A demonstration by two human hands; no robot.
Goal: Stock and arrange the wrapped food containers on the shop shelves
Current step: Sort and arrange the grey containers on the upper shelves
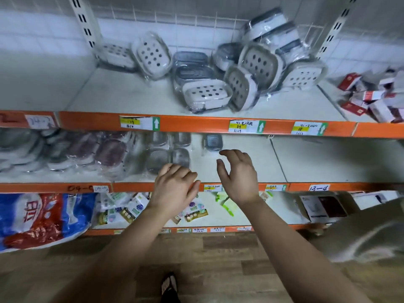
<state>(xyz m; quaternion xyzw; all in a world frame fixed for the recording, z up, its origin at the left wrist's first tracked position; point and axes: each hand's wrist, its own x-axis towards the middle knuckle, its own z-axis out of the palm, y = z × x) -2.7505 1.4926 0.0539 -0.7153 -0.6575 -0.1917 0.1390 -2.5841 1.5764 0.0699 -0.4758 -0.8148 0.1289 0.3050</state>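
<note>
Several plastic-wrapped containers with perforated white lids (206, 92) lie jumbled on the upper shelf (135, 99), some flat, some leaning. On the middle shelf (240, 169), clear wrapped containers (159, 158) stand in rows at the left, and one grey container (213, 142) sits alone at the back. My left hand (175, 189) hovers at the middle shelf's front edge, fingers loosely spread, holding nothing. My right hand (239, 173) reaches over the same shelf, open and empty, just in front of the grey container.
Red and white boxes (369, 97) lie on the upper shelf at the right. The bottom shelf holds a large blue and red bag (41, 217), small packets (131, 211) and dark boxes (323, 208). Orange shelf edges carry price labels (140, 123). My foot (169, 287) stands on wood flooring.
</note>
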